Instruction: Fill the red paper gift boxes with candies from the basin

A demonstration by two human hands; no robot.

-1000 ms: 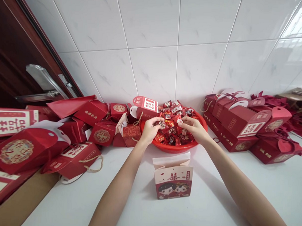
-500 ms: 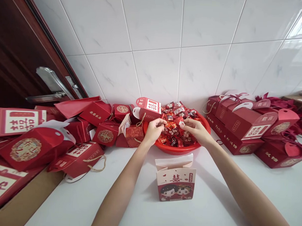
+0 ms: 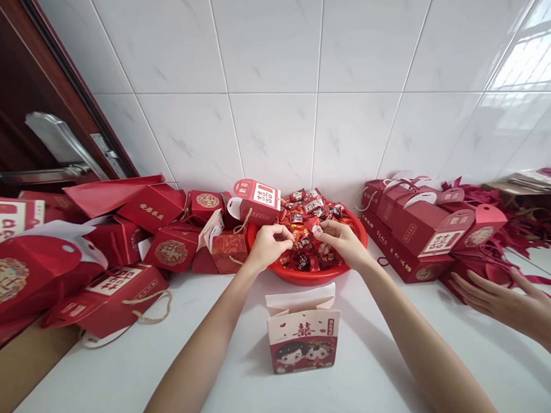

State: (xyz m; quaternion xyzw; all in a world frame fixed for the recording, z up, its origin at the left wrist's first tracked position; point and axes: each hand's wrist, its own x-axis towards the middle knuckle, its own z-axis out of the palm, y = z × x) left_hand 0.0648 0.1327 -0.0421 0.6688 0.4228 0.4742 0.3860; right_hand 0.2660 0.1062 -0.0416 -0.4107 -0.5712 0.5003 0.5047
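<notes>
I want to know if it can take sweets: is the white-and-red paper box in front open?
Open: the white-and-red paper box has its top flaps standing apart.

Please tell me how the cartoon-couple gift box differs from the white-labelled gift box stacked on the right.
The cartoon-couple gift box is open-topped; the white-labelled gift box looks folded shut. The first stands directly on the table, while the second rests on another box. The first has a pale upper front; the second is mostly red. Both bear printed designs.

Bright red on round plastic basin [image 3: 309, 279]; cream over red, with cartoon faces, on upright paper box [image 3: 303, 345]; grey-veined across glossy white tiles [image 3: 273, 42].
</notes>
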